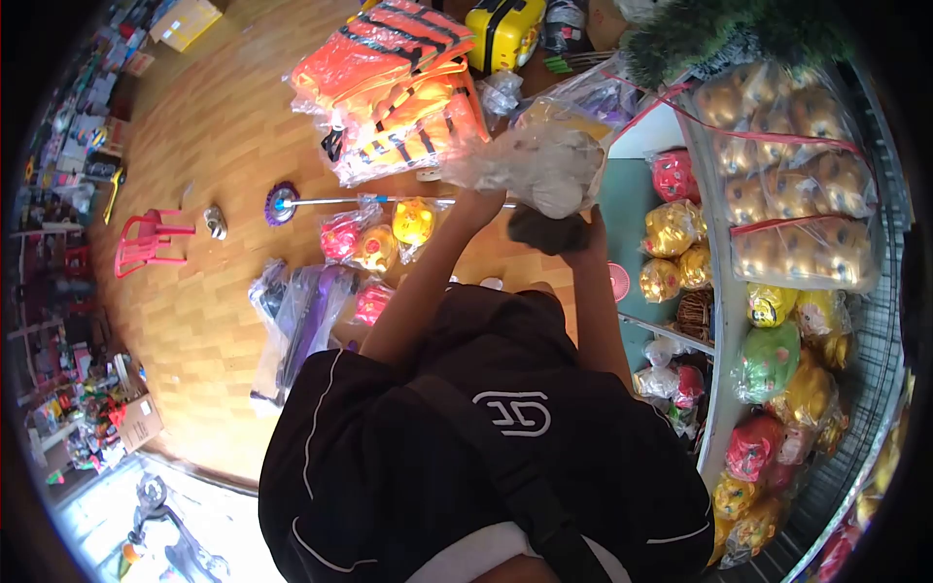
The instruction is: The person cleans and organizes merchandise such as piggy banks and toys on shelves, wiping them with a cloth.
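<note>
While both hands were up at the shelf edge, the left hand (478,206) gripped the underside of a clear bag of grey plush toy (539,167), fingers closed on the plastic, and the right hand (583,233) was closed round a dark soft item (546,230) just below the bag; how far its fingers wrapped couldn't be told, as they were partly hidden. The bag sat raised above the floor, touching the white shelf (724,321) corner. To do it well, judging from the frame: keep the bag supported from under w/ the left, don't let the thin plastic drag on the shelf corner, and lift straight rather than tilt.

Around: orange life vests (398,83) in wrap just beside the bag, a yellow suitcase (503,31) behind, bagged duck toys (389,238) on the wood floor, a mop-like pole (330,202) lying across, a pink chair (146,243) well apart. Shelf compartments were packed w/ bagged piggy banks (675,248); bagged teddy bears (787,175) hung near on the right, so little elbow room.
</note>
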Available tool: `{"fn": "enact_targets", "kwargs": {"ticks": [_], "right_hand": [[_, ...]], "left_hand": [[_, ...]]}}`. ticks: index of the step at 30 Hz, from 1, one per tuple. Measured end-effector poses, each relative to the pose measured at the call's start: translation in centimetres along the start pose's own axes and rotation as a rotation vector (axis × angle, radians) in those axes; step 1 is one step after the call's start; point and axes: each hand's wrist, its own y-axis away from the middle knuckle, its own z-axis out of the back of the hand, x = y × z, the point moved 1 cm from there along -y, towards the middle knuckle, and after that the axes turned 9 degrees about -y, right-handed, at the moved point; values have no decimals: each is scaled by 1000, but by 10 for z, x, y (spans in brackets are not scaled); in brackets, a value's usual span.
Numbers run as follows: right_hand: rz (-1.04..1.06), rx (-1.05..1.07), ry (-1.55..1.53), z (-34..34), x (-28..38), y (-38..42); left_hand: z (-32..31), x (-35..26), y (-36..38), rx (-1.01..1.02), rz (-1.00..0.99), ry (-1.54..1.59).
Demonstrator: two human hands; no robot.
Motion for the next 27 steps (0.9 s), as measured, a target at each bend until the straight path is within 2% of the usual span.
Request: {"fn": "enact_targets", "kwargs": {"ticks": [1,2,4,5,6,7,9,10,12,13,15,16,17,18,19,20,21,23,24,26,27], "right_hand": [[5,-37,48,-5,3,9],[2,-73,102,-14,5,19],[229,-146,220,2,20,17],[301,29,296,19,36,12],[332,24,288,0,34,25],[376,149,336,-10,39,26],[644,139,781,-61,6,42],[611,157,801,-67,-6,38],[634,148,1623,-72,-23,30],[599,165,1639,-58,-24,16],[390,-17,1859,-20,-26,-16],[361,4,1875,-14,-22,-22],[470,313,2031,-16,-23,-23],[585,641,2149,-17,-24,-23],[565,657,2152,-16,-23,-24],[515,671,2128,-12,-21,-24],[460,683,2105,-8,-18,-22],[366,714,2059,-6,-14,-24],[325,725,2034,-5,-13,-26],[223,781,2018,-9,-24,-20],[242,753,1822,-20,-47,-2]], "left_hand": [[6,-9,3,-69,29,159],[9,-11,9,-93,302,183],[21,-36,10,-188,420,164],[23,-42,14,-257,517,158],[16,-22,20,-184,475,166],[6,1,26,-110,429,172],[-16,7,35,-340,201,112],[-19,4,36,-376,216,100],[-24,-11,41,-220,118,-204],[-24,-16,47,-241,147,-213],[-25,-25,57,-130,270,264],[-23,-26,67,-21,422,569],[-24,-30,70,-47,434,566],[-25,-36,73,-162,267,395],[-27,-41,75,-268,102,218],[-27,-43,75,-205,95,32],[-37,-40,80,-221,116,33],[-60,-28,86,-270,314,-334],[-62,-21,90,-283,326,-336],[-67,-9,102,-343,370,-578],[-67,-8,110,-362,404,-591]]}}
